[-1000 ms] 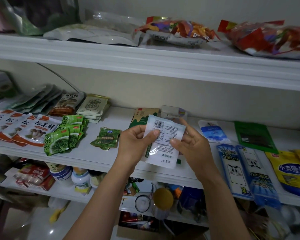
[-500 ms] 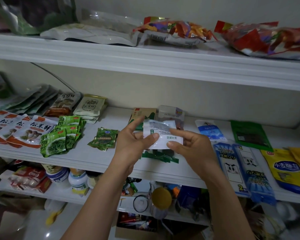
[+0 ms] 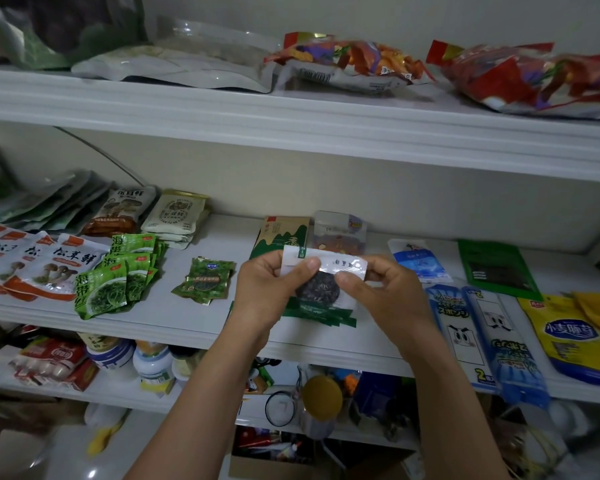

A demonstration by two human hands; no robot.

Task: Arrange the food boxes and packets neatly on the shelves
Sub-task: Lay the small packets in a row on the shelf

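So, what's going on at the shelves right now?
A person holds a small white packet in front of the middle shelf. The left hand pinches its left side and the right hand its right side. Dark contents show through its clear window. It is not yet set down. Green seaweed packets lie stacked to the left, blue packs to the right.

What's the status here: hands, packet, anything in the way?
Left hand and right hand both pinch the white packet near its top. Held over the middle shelf, not yet set down. Green packets lie right beneath it.
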